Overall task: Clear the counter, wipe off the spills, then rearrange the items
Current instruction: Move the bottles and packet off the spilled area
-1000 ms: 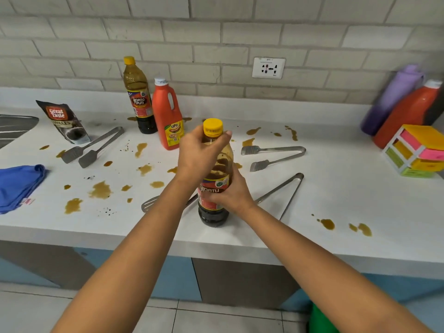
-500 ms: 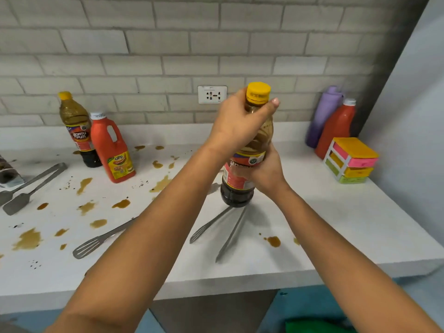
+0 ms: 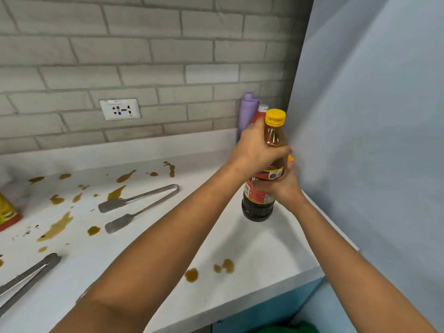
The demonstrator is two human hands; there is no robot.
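1. Amber liquid fills the upper part of the sauce bottle [image 3: 262,188], dark at its base, with a yellow cap [image 3: 275,116] on top and a red label round the middle.
2. Both hands grip this bottle: the left hand [image 3: 258,150] is wrapped round its neck and shoulder just under the cap, and the right hand [image 3: 284,186] is closed round the labelled middle from the far side.
3. The bottle stands upright near the right edge of the white desk [image 3: 264,248], toward its back right corner; whether its base touches the desk or hangs just above it cannot be told.
4. Behind the hands, in that back right corner, a purple bottle [image 3: 248,111] stands against the brick wall, with a red bottle [image 3: 258,115] beside it, mostly hidden.
5. Brown spills [image 3: 57,227] spot the left and back parts of the desk, and three more brown drops [image 3: 223,266] lie near the front edge, below the held bottle.
6. A pair of metal tongs [image 3: 137,205] lies in the middle of the desk, its flat tips pointing left.
7. Another pair of tongs [image 3: 26,277] reaches in at the left edge near the front.
8. A red and yellow package [image 3: 7,212] is cut off at the left edge.
9. A white wall socket [image 3: 120,109] sits on the grey brick wall above the back edge.
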